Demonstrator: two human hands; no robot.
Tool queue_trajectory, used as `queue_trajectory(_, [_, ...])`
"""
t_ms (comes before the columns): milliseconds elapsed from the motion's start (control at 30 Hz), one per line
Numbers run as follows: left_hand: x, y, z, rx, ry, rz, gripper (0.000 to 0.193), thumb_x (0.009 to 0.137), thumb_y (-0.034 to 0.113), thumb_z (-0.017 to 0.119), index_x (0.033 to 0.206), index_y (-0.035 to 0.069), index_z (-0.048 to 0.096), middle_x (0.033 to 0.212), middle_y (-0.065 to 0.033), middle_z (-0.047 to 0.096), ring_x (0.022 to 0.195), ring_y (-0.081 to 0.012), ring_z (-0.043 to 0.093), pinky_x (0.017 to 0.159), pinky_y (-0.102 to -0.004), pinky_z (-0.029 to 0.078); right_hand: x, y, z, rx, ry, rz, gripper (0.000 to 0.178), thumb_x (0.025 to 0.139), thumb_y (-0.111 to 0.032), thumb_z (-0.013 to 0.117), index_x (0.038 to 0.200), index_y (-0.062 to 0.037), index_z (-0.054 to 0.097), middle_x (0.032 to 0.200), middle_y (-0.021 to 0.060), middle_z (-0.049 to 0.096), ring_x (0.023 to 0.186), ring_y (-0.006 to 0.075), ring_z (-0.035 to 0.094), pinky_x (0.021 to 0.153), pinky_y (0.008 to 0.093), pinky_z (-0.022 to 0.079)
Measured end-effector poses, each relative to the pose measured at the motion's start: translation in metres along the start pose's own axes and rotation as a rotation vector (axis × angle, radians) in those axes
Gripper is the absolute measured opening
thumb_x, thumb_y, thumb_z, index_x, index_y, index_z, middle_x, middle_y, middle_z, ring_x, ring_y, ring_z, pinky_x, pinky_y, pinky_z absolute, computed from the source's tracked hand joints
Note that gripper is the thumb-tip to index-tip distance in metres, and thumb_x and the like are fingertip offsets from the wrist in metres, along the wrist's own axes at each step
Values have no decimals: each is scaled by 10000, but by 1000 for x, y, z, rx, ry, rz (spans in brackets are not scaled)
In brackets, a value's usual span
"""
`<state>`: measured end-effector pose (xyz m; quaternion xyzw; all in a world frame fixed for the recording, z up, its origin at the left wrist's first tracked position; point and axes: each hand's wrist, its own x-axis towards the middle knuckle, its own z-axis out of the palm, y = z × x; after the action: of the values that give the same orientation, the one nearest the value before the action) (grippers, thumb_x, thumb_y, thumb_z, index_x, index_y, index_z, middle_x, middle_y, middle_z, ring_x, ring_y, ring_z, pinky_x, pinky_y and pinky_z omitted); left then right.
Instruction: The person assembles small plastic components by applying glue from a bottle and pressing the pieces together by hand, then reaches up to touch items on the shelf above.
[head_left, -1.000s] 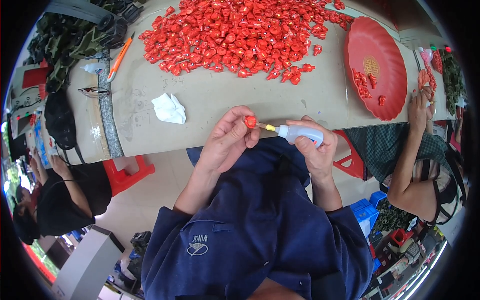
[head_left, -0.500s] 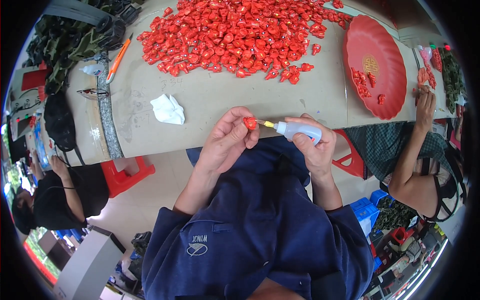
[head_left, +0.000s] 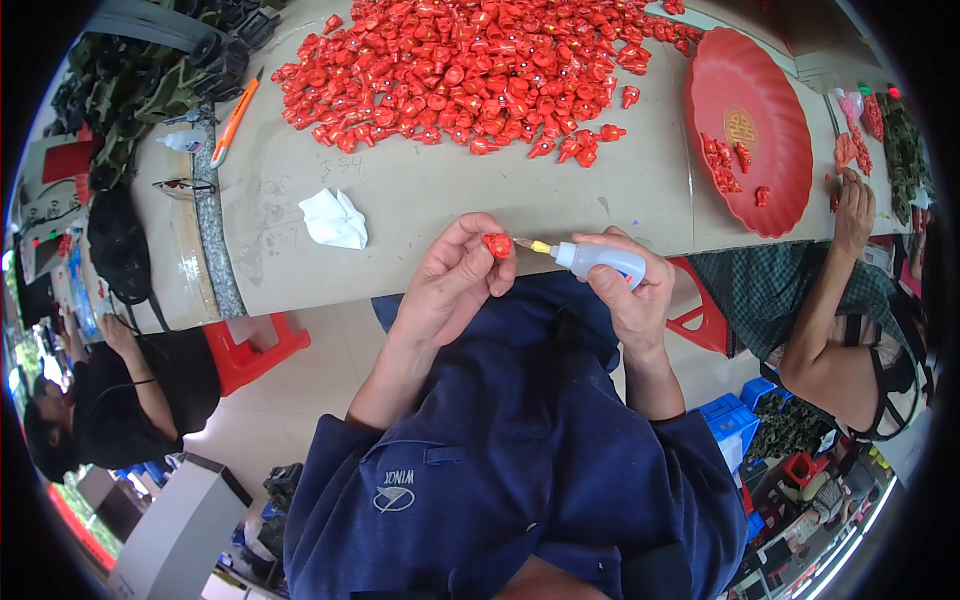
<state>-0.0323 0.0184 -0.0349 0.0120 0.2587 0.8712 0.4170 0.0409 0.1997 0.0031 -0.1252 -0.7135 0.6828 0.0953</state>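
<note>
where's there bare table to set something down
Bare tabletop stretches from the white wad to the red tray, between the red pile and the left hand and right hand. Crowded: the far middle, under that pile.

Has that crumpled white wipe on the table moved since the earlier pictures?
No. Judged against the orange pen-like tool lying on the table, the white wipe appears in the same spot.

I look through one head-worn fisheye, steeply down from close above the left hand [head_left: 452,277] and right hand [head_left: 636,297], the tabletop [head_left: 430,187] spreading ahead.
</note>
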Motion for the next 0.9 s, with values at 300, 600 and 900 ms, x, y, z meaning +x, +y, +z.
queue_trajectory(300, [-1,1,1,12,18,28,185,887,119,486,1067,82,468,962,-64,499,750,-131,481,596,-247,354,-1,1,0,-8,-13,-44,351,764,-257,653,928,51,627,697,81,588,612,110,524,531,208,388])
queue_trajectory(600, [0,0,4,17,81,50,172,889,132,490,1051,78,477,874,-33,519,706,-119,462,595,-237,349,1,3,-2,3,-53,-96,239,732,-92,670,933,33,632,680,60,603,595,98,482,517,216,369])
queue_trajectory(900, [0,0,0,13,61,49,169,890,120,484,1056,84,477,909,-47,511,747,-124,484,594,-237,357,0,3,-2,-5,-76,-84,245,728,-107,677,928,28,635,679,59,596,588,95,478,513,211,363])
